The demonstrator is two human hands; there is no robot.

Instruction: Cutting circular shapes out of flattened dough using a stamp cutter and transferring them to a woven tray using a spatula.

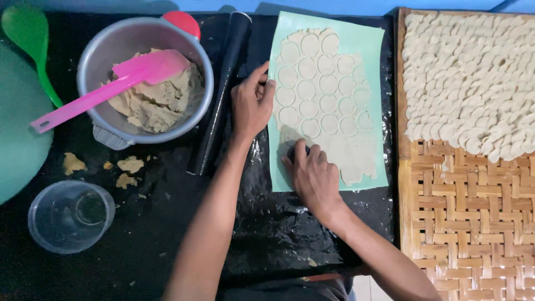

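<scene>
Pressing a dark round cutter, the right hand marks pale circle-scored dough.

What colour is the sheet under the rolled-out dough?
Pale mint green sheet, seen best in the head view, lying on black plastic.

Your table is covered with a black, wrinkled plastic sheet, and on its left part you have a grey metal bowl, a clear plastic cup below it, some small dough scraps between them, a green lid at the left edge and a green spoon in the far left corner. In the middle you see a black rolling pin lying just beside a light green mat. On the right side a woven bamboo tray lies near the mat's edge.
</scene>
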